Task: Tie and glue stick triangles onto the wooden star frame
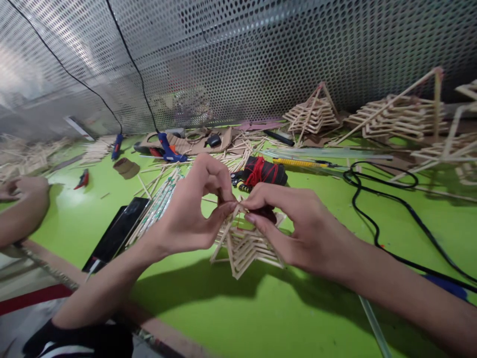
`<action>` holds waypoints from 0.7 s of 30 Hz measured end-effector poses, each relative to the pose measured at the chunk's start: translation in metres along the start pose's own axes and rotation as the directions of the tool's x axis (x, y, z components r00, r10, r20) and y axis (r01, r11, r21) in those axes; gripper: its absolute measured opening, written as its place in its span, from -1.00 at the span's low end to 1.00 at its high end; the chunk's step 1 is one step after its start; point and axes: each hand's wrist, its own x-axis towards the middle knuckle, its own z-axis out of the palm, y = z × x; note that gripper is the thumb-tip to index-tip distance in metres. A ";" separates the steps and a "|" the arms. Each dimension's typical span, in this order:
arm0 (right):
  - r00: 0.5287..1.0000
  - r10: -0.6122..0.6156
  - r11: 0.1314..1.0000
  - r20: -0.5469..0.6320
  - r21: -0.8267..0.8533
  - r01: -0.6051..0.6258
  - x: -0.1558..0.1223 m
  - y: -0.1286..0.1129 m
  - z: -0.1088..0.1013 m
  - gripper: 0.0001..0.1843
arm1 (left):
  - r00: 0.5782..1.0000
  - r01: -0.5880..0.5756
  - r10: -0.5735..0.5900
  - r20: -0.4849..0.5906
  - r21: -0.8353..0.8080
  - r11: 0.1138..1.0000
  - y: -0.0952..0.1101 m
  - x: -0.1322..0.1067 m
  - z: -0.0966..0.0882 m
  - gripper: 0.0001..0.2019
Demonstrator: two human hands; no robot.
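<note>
Both hands meet at the peak of a star-shaped frame of stacked wooden sticks (pixel 257 251) above the green table. My left hand (pixel 197 209) pinches the peak between thumb and forefinger. From the other side, my right hand (pixel 294 223) pinches the same spot, its other fingers curled. A little red shows inside the frame just below the fingertips; whether a thread lies between them is hidden. Just behind the hands is a dark bundle wound with red cord (pixel 264 171). A bundle of wrapped sticks (pixel 158 206) lies beyond my left wrist.
More stick stars (pixel 315 117) stand at the back right. A black cable (pixel 372 228) loops over the right side. Blue glue guns (pixel 167 149), a yellow cutter (pixel 301 162) and loose sticks lie behind. A black phone (pixel 115 231) is at left, near another person's arm (pixel 28 209).
</note>
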 end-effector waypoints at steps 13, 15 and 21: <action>0.999 -0.018 0.977 0.046 -0.212 0.027 0.001 -0.004 -0.018 -0.84 | 0.999 -0.031 0.031 0.039 -0.004 1.000 0.007 0.001 -0.007 -0.78; 0.995 0.057 0.949 0.086 -0.314 -0.027 -0.001 -0.005 -0.029 -0.64 | 0.994 -0.089 0.089 0.060 -0.009 0.996 0.008 0.003 -0.010 -0.77; 0.897 0.230 0.907 0.377 -0.416 -0.058 -0.014 0.003 -0.031 -0.10 | 0.975 -0.202 0.194 0.112 0.061 0.978 0.011 0.008 -0.013 -0.76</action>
